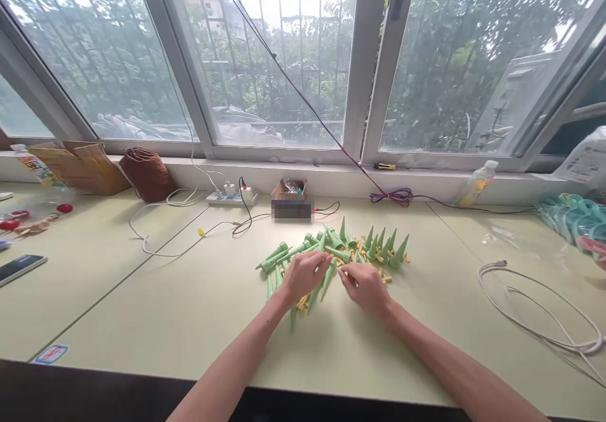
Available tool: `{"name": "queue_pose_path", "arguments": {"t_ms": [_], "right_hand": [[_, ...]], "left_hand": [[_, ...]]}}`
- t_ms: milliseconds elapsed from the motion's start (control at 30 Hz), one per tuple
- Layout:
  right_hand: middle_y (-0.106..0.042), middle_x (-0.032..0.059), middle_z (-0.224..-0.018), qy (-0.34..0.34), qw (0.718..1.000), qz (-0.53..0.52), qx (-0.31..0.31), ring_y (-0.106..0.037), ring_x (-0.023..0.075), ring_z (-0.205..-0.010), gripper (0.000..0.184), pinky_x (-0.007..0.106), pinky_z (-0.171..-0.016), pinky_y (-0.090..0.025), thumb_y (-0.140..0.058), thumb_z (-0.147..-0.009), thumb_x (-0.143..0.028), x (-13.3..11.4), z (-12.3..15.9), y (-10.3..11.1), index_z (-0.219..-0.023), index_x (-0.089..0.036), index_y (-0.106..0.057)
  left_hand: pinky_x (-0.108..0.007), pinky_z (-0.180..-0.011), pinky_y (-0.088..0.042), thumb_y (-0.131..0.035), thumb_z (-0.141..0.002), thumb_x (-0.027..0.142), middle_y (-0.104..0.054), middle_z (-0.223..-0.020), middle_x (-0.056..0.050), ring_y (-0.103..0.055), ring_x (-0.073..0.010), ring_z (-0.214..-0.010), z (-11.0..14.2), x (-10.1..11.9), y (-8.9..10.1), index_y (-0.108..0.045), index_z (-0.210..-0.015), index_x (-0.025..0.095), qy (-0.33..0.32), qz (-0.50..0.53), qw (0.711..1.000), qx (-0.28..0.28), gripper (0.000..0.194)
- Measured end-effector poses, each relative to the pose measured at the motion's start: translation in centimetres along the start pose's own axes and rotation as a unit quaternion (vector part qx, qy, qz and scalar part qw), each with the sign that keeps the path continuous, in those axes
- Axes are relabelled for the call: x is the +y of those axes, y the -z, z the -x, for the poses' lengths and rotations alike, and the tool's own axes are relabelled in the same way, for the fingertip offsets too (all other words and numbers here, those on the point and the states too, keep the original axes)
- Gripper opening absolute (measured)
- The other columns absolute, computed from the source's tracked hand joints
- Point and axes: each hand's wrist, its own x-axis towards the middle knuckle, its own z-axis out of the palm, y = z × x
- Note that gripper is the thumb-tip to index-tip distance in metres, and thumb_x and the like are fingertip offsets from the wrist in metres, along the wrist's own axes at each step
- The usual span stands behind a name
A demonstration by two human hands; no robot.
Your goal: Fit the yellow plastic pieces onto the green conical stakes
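Observation:
Both hands meet over a pile of green plastic spikes (272,259), cone-shaped with ribbed collars. My left hand (305,275) is closed, its fingers around the top of a green spike (328,281) that points down toward the table; the fingers partly cover it. Close by on the right, my right hand (365,285) is pinched, fingertips near that spike; whatever it holds is too small or hidden to make out. Small yellow valve pieces (387,278) lie scattered among the spikes. Several green spikes (389,245) stand tip up at the pile's right side.
Behind the pile sits a small open cardboard box (283,188). A power strip (231,199) and white cables lie left of it. On the right are a coiled cable (534,330), a bottle (478,183) and teal items (570,220). A phone (21,269) rests far left.

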Motion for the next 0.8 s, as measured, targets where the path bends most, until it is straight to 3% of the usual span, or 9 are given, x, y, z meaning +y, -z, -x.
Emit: {"name": "queue_pose_path", "arguments": {"t_ms": [200, 800], "right_hand": [[-0.063, 0.0030, -0.064, 0.021, 1.000, -0.010, 0.017, -0.055, 0.0148, -0.055, 0.027, 0.027, -0.058, -0.039, -0.047, -0.098, -0.025, 0.1, -0.1, 0.2, -0.078, -0.020, -0.064], [-0.062, 0.0018, -0.062, 0.044, 0.998, -0.030, 0.030, -0.053, 0.0127, -0.054, 0.028, 0.025, -0.056, -0.034, -0.048, -0.098, -0.024, -0.1, -0.4, 0.2, -0.075, -0.018, -0.062]], "left_hand": [[-0.026, -0.046, -0.026, -0.041, -0.100, 0.032, -0.032, -0.049, 0.005, -0.030, -0.0105, -0.046, 0.4, 0.0, -1.2, -0.034, -0.057, 0.020, 0.023, 0.026, 0.999, -0.017, 0.045], [-0.025, -0.048, -0.024, -0.046, -0.097, 0.027, -0.023, -0.051, 0.006, -0.023, -0.0090, -0.048, 0.7, 0.0, -1.4, -0.025, -0.059, 0.019, 0.056, 0.039, 0.997, -0.030, 0.044]]}}
